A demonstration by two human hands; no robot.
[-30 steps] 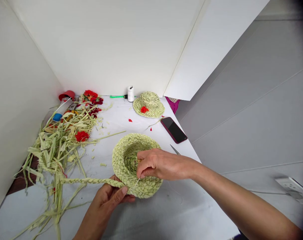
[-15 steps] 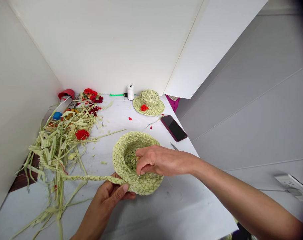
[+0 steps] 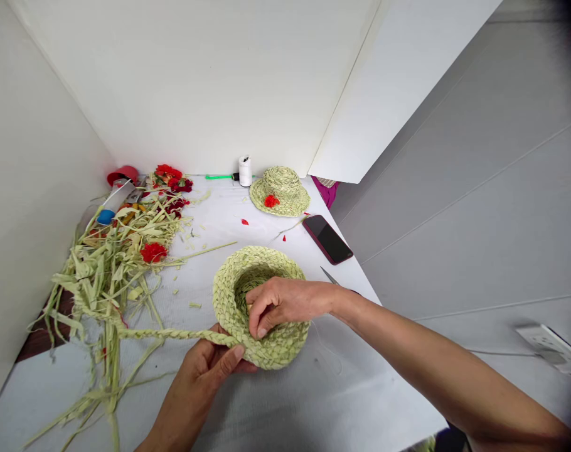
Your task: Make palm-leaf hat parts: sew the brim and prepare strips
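Note:
A pale green woven straw hat lies with its hollow crown facing up. My left hand is closed on the near left of its brim, thumb on top and fingers underneath, pressing the end of a plaited straw braid against the edge. The braid runs left to loose strands. Over the hat's opening, my right hand is closed in a pinch, fingertips down at the inner brim. A thin sewing needle showed in that pinch a moment earlier; the fingers now mostly hide it. Fine thread curls on the table to the right.
Loose straw strands and red flowers heap up at left. Behind stand a white thread spool and a finished small hat. A phone and a pointed metal blade tip lie near the right edge.
My right hand has shifted slightly left and its fingertips have come down to the brim. The thin needle is less visible. My left hand keeps its hold.

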